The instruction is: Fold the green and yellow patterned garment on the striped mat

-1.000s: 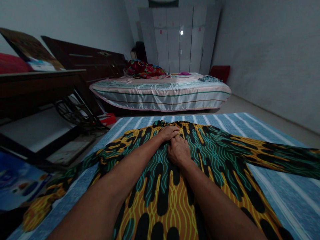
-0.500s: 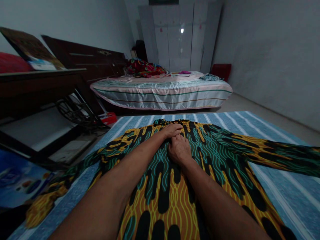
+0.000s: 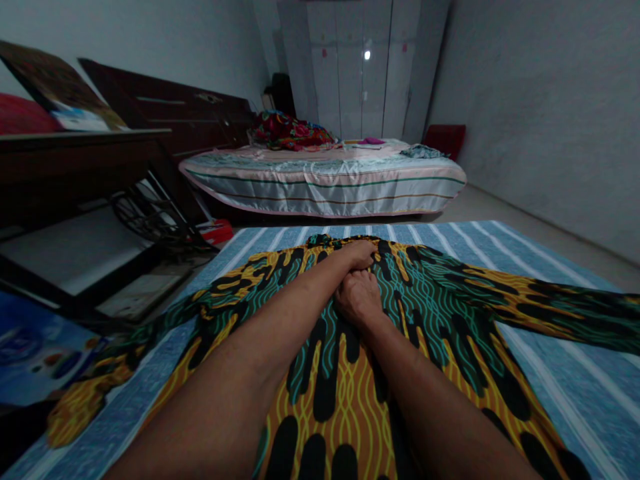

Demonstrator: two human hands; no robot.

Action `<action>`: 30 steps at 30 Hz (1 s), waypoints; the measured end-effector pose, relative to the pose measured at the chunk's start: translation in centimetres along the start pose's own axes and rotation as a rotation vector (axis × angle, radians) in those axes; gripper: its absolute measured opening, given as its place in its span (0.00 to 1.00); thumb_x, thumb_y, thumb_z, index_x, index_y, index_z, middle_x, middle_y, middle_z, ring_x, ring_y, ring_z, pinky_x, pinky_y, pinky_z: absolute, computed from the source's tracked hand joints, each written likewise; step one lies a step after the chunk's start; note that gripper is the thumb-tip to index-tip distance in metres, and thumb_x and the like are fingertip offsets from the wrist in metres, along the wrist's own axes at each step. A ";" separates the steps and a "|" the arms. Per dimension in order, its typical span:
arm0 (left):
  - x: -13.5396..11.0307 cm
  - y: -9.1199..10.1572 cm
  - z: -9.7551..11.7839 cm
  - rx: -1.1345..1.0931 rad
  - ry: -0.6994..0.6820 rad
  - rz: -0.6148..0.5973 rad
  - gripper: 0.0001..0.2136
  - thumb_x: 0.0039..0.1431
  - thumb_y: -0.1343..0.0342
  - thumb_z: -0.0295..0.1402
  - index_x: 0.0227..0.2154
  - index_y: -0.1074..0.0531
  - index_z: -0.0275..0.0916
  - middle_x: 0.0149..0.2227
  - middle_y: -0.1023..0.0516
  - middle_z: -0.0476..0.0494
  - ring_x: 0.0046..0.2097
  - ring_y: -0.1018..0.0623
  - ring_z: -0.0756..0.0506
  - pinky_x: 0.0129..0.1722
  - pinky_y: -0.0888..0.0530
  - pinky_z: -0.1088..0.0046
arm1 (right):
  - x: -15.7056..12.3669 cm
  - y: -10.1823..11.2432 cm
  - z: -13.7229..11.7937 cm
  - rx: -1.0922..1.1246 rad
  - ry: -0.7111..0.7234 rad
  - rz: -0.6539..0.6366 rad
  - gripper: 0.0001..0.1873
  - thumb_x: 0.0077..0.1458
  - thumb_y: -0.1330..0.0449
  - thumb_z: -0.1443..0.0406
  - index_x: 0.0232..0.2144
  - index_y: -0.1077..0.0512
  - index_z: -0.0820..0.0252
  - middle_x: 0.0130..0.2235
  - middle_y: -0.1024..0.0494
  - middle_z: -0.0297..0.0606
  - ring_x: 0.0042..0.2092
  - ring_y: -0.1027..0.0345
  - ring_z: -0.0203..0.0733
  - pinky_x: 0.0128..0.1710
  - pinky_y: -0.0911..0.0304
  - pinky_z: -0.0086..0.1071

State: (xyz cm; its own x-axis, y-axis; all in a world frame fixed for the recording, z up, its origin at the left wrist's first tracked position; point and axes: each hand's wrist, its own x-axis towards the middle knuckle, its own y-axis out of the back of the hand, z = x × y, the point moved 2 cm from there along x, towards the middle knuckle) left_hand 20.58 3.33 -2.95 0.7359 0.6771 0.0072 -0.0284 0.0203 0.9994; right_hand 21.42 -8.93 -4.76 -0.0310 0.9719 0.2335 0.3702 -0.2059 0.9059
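Note:
A long-sleeved shirt [image 3: 350, 373] in black, orange and green with wavy lines lies spread out, collar at the far end and sleeves out to both sides. Just below the collar, my left hand [image 3: 361, 254] has its fingers curled down on the front of the shirt, gripping the cloth. My right hand [image 3: 359, 295] is right beneath it, closed on the shirt's front with the knuckles up. The fingertips of both hands are partly hidden. A blue striped cloth [image 3: 565, 267] covers the surface under the shirt.
Beyond the far edge stands a bed [image 3: 320, 183] with a red floral blanket [image 3: 290, 130]. On the left are a dark sewing-machine table [image 3: 75, 153] and a blue box [image 3: 40, 353]. A wardrobe [image 3: 345, 73] and red chair [image 3: 445, 141] are at the back.
My left hand has moved a little to the right along the shirt, its fingers now curled instead of stretched flat. My right hand stays almost in place. The view has tilted slightly down.

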 end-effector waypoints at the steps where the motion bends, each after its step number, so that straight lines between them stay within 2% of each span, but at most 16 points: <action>1: -0.1 0.1 0.2 0.013 -0.004 0.008 0.14 0.48 0.48 0.25 0.38 0.24 0.40 0.42 0.22 0.43 0.45 0.25 0.43 0.44 0.30 0.73 | 0.0 0.0 0.0 -0.001 -0.001 -0.014 0.22 0.58 0.54 0.63 0.49 0.31 0.68 0.50 0.29 0.53 0.53 0.41 0.55 0.51 0.50 0.45; 6: 0.0 -0.2 1.1 0.076 -0.106 0.098 0.13 0.54 0.51 0.26 0.40 0.25 0.42 0.44 0.24 0.43 0.47 0.26 0.43 0.47 0.31 0.71 | 0.0 0.0 0.0 -0.004 -0.004 -0.046 0.23 0.58 0.54 0.63 0.51 0.32 0.68 0.50 0.28 0.55 0.53 0.41 0.55 0.52 0.51 0.45; 13: 0.4 -0.8 1.0 0.095 -0.106 0.060 0.12 0.55 0.51 0.27 0.39 0.25 0.40 0.43 0.25 0.41 0.46 0.25 0.43 0.44 0.30 0.72 | -0.1 0.3 -0.1 0.012 -0.004 -0.056 0.24 0.59 0.56 0.63 0.53 0.34 0.70 0.53 0.30 0.56 0.56 0.43 0.57 0.54 0.54 0.46; 18: -0.3 -0.6 0.9 0.034 -0.100 0.006 0.14 0.54 0.50 0.27 0.43 0.27 0.42 0.46 0.25 0.44 0.48 0.26 0.45 0.48 0.31 0.73 | -0.1 0.2 -0.1 -0.003 0.007 -0.062 0.25 0.59 0.55 0.64 0.53 0.34 0.71 0.54 0.31 0.57 0.57 0.43 0.58 0.54 0.55 0.48; 21: -0.5 -0.6 0.9 -0.027 -0.105 0.017 0.16 0.53 0.50 0.26 0.44 0.28 0.41 0.49 0.26 0.44 0.50 0.27 0.45 0.50 0.32 0.72 | -0.1 0.1 -0.2 -0.010 -0.002 -0.066 0.24 0.58 0.55 0.64 0.52 0.33 0.71 0.52 0.30 0.58 0.56 0.43 0.58 0.54 0.56 0.48; 25: -0.8 -0.3 0.8 -0.142 -0.017 0.118 0.13 0.49 0.49 0.24 0.37 0.25 0.42 0.44 0.23 0.48 0.48 0.26 0.46 0.49 0.32 0.74 | -0.1 0.2 -0.2 0.002 -0.004 -0.068 0.23 0.57 0.54 0.65 0.51 0.31 0.70 0.52 0.29 0.56 0.56 0.43 0.56 0.54 0.55 0.46; 30: -2.7 0.7 0.5 -0.187 0.196 0.300 0.13 0.54 0.54 0.25 0.34 0.24 0.38 0.38 0.21 0.44 0.44 0.24 0.44 0.46 0.30 0.71 | -0.2 0.1 -0.1 0.035 0.017 -0.035 0.23 0.56 0.52 0.64 0.51 0.31 0.67 0.55 0.32 0.52 0.57 0.45 0.54 0.53 0.52 0.43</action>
State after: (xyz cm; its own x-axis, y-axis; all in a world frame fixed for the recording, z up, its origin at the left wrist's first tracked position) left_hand 18.88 1.16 -2.27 0.5336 0.8003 0.2733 -0.3585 -0.0786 0.9302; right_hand 21.38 -9.10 -4.69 -0.0597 0.9763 0.2082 0.4005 -0.1677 0.9008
